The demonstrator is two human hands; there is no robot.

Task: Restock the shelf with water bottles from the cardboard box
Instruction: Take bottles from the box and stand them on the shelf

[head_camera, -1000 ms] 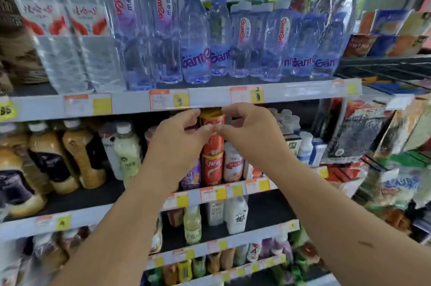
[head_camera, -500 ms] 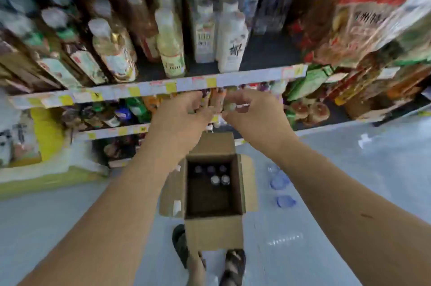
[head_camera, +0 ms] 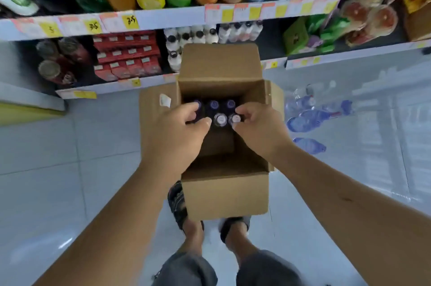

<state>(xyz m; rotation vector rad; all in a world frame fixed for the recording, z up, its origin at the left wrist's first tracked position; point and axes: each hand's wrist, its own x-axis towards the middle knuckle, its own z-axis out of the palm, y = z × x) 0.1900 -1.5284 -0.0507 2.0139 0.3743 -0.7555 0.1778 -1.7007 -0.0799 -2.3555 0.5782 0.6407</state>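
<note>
Over the cardboard box (head_camera: 225, 194) on the floor (head_camera: 93, 145), both hands reach for water bottles (head_camera: 214, 105)
At the box's far wall stand five capped bottles; the left hand (head_camera: 173, 131) curls its fingers round the top of the far-left one, and the right hand (head_camera: 261, 127) pinches the cap (head_camera: 234, 119) of the near-right one. Held only by their tops, the bottles could slip as they lift, I judge, and close-packed neighbours may snag and topple; the shelf (head_camera: 163, 15) stands just beyond the box's far flap (head_camera: 220, 59), and loose bottles (head_camera: 303, 120) lie on the floor to the right

Matt brown cardboard box (head_camera: 225, 194) on glossy tiled floor (head_camera: 70, 145).
</note>
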